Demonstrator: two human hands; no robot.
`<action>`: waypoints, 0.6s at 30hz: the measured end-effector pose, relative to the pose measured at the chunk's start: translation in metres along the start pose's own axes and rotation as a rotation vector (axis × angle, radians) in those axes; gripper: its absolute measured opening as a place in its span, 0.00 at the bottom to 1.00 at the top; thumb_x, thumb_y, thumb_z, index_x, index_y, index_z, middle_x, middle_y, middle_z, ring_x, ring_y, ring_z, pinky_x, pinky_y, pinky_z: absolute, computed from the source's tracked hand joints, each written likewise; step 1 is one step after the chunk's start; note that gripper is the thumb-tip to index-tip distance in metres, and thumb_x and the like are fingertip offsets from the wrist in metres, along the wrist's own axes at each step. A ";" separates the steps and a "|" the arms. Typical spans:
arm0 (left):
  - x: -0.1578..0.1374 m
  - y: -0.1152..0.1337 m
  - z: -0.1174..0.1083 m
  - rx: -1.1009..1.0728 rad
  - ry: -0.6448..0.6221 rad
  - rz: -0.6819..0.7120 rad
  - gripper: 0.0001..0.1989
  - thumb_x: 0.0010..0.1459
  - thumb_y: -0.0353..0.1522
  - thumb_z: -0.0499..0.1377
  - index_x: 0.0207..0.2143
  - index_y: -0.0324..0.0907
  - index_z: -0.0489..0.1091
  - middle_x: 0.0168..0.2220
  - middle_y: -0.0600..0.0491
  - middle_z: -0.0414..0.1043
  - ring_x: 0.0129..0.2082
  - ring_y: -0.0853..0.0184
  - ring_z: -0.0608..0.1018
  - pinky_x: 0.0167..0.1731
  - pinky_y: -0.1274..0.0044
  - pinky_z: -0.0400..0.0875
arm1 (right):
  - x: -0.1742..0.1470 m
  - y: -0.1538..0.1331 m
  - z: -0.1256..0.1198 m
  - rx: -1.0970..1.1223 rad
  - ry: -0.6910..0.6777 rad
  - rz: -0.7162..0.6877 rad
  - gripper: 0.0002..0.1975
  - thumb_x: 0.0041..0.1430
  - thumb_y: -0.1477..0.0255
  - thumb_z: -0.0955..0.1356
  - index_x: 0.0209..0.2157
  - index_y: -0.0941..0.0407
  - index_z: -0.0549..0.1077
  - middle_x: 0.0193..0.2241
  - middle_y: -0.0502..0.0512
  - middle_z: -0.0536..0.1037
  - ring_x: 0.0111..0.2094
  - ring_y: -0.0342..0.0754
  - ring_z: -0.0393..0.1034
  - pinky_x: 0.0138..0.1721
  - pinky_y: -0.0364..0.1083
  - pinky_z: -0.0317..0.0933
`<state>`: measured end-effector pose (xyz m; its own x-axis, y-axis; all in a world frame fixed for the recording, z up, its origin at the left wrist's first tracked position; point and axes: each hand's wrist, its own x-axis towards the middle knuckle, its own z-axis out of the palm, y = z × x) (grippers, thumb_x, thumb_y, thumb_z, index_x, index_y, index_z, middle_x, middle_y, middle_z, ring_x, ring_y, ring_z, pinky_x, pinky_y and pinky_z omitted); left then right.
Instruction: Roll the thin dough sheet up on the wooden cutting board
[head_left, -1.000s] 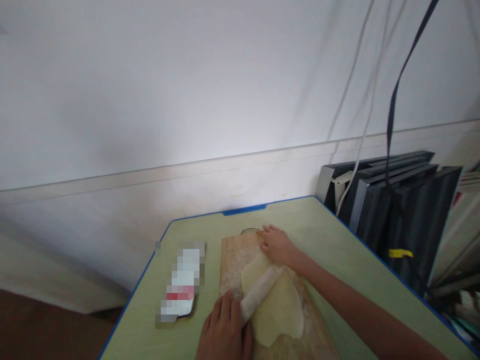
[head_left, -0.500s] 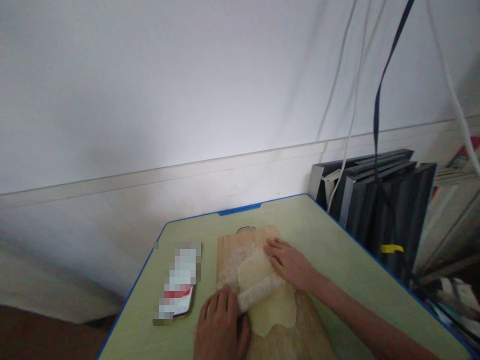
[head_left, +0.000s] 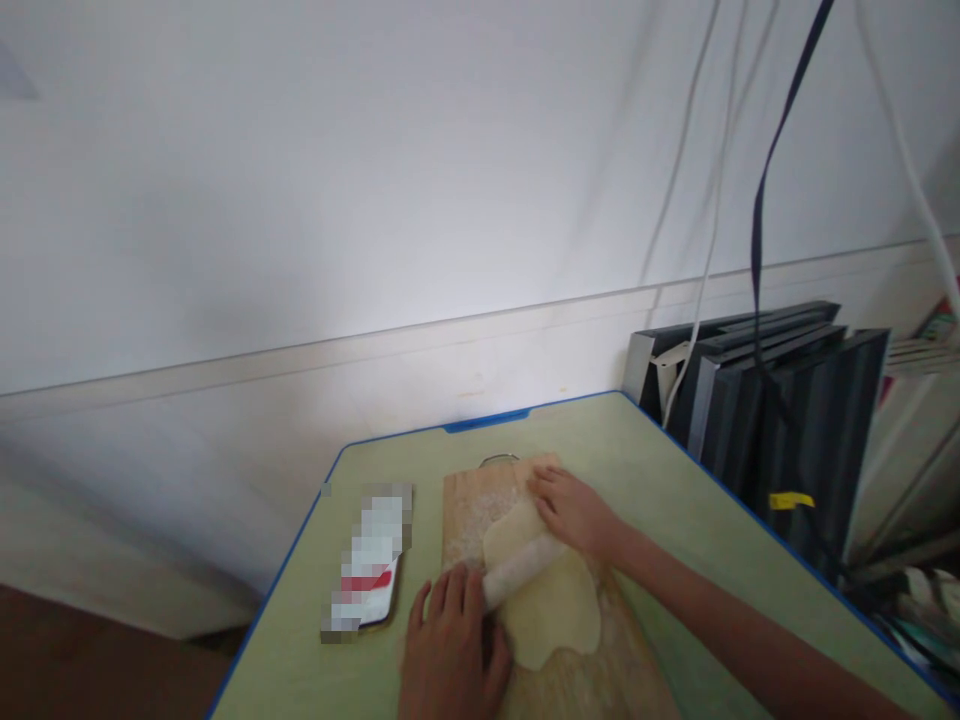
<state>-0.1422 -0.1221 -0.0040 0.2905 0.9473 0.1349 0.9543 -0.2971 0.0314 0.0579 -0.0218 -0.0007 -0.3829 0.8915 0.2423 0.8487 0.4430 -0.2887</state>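
Lying palm down at 8 o'clock from the middle of the dough: the left hand, over the near end of a pale, floury rolling pin. Its fingers point forward, loosely apart, thumb set off at 4 o'clock from them. Pin end hidden under the hand; cannot tell how tightly it grips.

Sheet of dough flat on a wooden board, near edge wavy and notched at 6 o'clock. Pin lies across the dough on a slant, 8 to 2 o'clock. Board wood shows at 5 o'clock; white dusting at 11.

Right hand at 1 o'clock, palm down over the pin's far end, fingers reaching toward the board's far right corner. Cannot tell whether it closes around the pin. Forearm runs off toward 4 o'clock.

At 9 o'clock, apart from the board, a flat pale slab, mostly masked by mosaic, red band across it, on the green table. Metal handle at the board's far edge, between 11 and 12; beyond it, blue strip on the table rim.

Farther, 2 o'clock: dark panels leaning beside the table, yellow tag low among them. Black strap hangs before them. White wall behind, past 12.
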 end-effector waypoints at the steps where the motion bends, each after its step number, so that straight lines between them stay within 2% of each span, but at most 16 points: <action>1: 0.000 0.002 -0.004 -0.013 -0.024 -0.022 0.22 0.53 0.32 0.48 0.51 0.39 0.64 0.51 0.46 0.67 0.51 0.59 0.68 0.52 0.65 0.57 | 0.006 0.001 0.001 -0.001 -0.005 -0.003 0.14 0.56 0.77 0.60 0.39 0.61 0.73 0.45 0.62 0.73 0.51 0.48 0.62 0.53 0.46 0.52; 4: 0.000 0.007 -0.013 -0.042 -0.092 -0.070 0.22 0.53 0.31 0.48 0.51 0.37 0.63 0.53 0.45 0.65 0.52 0.59 0.66 0.52 0.68 0.58 | 0.015 0.004 0.005 0.000 -0.007 -0.008 0.13 0.56 0.77 0.59 0.39 0.62 0.73 0.43 0.63 0.73 0.50 0.49 0.62 0.53 0.47 0.51; 7: 0.000 0.010 -0.018 -0.060 -0.104 -0.077 0.22 0.53 0.31 0.48 0.51 0.37 0.63 0.52 0.45 0.65 0.52 0.60 0.66 0.52 0.68 0.58 | 0.009 0.005 0.006 0.008 -0.015 -0.027 0.14 0.57 0.77 0.59 0.39 0.62 0.73 0.43 0.64 0.73 0.50 0.49 0.62 0.54 0.48 0.50; 12: 0.000 0.013 -0.017 -0.066 -0.032 -0.070 0.21 0.52 0.31 0.48 0.49 0.38 0.64 0.50 0.45 0.67 0.51 0.58 0.67 0.54 0.61 0.52 | -0.024 0.002 0.003 0.014 0.006 -0.019 0.17 0.60 0.76 0.56 0.43 0.63 0.72 0.47 0.64 0.72 0.52 0.50 0.62 0.55 0.50 0.52; 18: 0.000 0.009 -0.016 -0.088 0.028 -0.022 0.21 0.51 0.32 0.50 0.49 0.40 0.64 0.50 0.45 0.67 0.53 0.57 0.65 0.55 0.57 0.47 | -0.060 -0.014 0.001 -0.047 0.142 0.012 0.19 0.61 0.75 0.55 0.45 0.63 0.72 0.46 0.63 0.73 0.50 0.51 0.66 0.51 0.52 0.59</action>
<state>-0.1345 -0.1269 0.0122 0.2667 0.9502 0.1611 0.9502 -0.2873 0.1211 0.0692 -0.0817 -0.0119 -0.3202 0.8727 0.3687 0.8703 0.4247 -0.2495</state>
